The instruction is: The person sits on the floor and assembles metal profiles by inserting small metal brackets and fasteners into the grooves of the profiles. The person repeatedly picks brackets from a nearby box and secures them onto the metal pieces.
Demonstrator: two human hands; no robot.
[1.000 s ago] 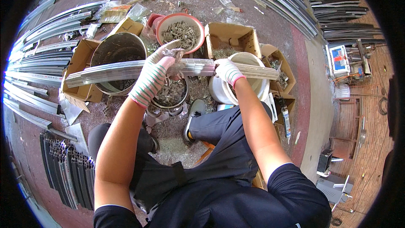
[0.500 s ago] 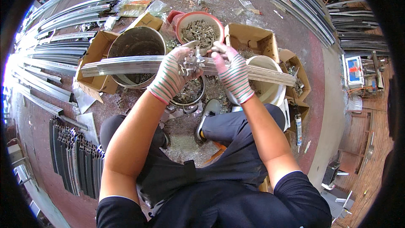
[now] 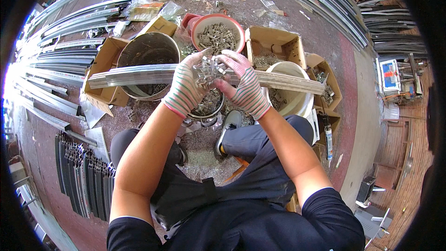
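A long silver metal profile (image 3: pixel 134 75) lies crosswise over the buckets in front of me. Both my hands wear striped knit gloves and meet at its middle. My left hand (image 3: pixel 188 83) cups a cluster of small metal brackets (image 3: pixel 207 69) against the profile. My right hand (image 3: pixel 242 83) pinches the same cluster from the right side, fingers closed on it. Under my hands stands a small round tub (image 3: pixel 207 107) with more small metal parts.
A dark bucket (image 3: pixel 148 52) in a cardboard box sits at left, a red-rimmed bowl of brackets (image 3: pixel 217 32) behind, an open carton (image 3: pixel 274 46) and a white bucket (image 3: pixel 290 100) at right. Long metal rails (image 3: pixel 51 65) line the floor at left; dark profiles (image 3: pixel 83 176) lie by my left knee.
My hands slid inward along the profile from its two sides and now meet at the middle, holding a cluster of brackets.
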